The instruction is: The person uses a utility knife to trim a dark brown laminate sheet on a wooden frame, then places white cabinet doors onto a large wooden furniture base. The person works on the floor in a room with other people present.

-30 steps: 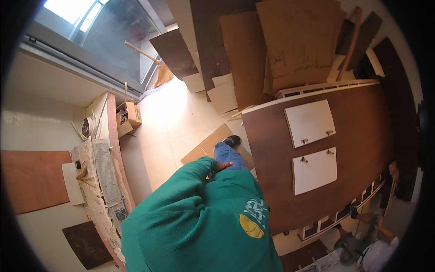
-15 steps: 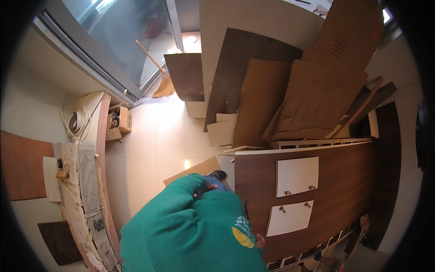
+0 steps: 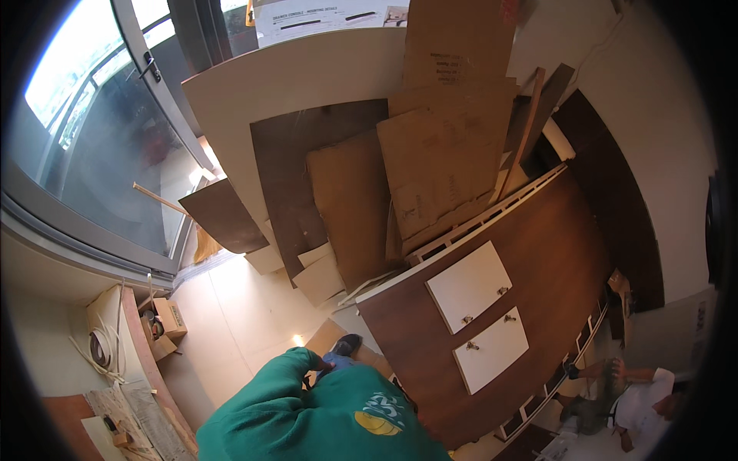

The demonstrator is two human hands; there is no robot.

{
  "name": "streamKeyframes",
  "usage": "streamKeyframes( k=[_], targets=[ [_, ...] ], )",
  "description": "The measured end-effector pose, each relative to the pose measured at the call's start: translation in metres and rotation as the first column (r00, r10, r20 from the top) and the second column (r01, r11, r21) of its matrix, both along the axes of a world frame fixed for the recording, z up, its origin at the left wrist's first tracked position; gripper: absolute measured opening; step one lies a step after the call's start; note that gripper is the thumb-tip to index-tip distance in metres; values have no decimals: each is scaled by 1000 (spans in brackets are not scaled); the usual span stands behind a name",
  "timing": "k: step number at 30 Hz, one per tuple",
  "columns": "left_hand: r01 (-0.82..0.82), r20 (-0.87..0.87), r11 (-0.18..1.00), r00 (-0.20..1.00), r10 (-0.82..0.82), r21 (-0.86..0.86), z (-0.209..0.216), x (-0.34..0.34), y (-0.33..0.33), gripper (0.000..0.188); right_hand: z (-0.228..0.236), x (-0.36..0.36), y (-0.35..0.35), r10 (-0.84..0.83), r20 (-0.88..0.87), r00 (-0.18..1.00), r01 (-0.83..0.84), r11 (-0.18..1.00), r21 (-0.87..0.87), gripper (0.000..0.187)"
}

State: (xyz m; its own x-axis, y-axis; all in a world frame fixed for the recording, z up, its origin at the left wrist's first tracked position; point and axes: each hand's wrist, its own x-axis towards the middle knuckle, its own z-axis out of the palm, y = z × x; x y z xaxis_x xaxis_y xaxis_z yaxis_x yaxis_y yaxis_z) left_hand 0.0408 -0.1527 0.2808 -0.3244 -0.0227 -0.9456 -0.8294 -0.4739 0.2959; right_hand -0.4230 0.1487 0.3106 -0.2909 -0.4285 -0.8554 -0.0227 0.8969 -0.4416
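Note:
My left arm, in a green sleeve (image 3: 265, 392), bends toward my jeans-covered knee. Only a dark sliver of my left hand (image 3: 326, 366) shows there, by the jeans, and its fingers are mostly hidden. My right hand does not show; the green sweatshirt fills that side. Just right of me lies a large brown laminated panel (image 3: 415, 361) on a slatted wooden frame. On it rest two white cabinet doors, the farther one (image 3: 465, 284) and the nearer one (image 3: 492, 353), each with two metal hinges. My dark shoe (image 3: 348, 343) stands on a flat piece of board.
Cardboard sheets (image 3: 450, 169) and brown boards (image 3: 284, 161) lean behind the panel. A glass door (image 3: 115, 146) is at the left, with a broom (image 3: 204, 244) beside it. A cardboard box (image 3: 169, 319) stands near the left-hand ledge. Another person (image 3: 646, 403) sits at the lower right.
My view has turned, so the room appears tilted and more of the glass door and the other person shows. My right hand has gone out of sight. The cabinet doors stay on the panel.

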Motion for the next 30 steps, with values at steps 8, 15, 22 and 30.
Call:
streamKeyframes(
  k=[8,15,22,30],
  targets=[
    [41,-74,991,996,-51,-128,104,2,-5,102,28,30,10,-121,67,990,113,988,105,21],
    [-43,-64,949,998,24,-312,185,11,43,97,59,34,-29,-313,44,949,309,948,81,23],
    [3,226,782,958,176,-623,172,55,27,84,109,69,-78,-134,-21,991,136,979,154,23],
    [-217,103,849,948,301,-482,109,160,-12,80,2,26,-161,354,236,905,-378,924,64,24]
  ],
)
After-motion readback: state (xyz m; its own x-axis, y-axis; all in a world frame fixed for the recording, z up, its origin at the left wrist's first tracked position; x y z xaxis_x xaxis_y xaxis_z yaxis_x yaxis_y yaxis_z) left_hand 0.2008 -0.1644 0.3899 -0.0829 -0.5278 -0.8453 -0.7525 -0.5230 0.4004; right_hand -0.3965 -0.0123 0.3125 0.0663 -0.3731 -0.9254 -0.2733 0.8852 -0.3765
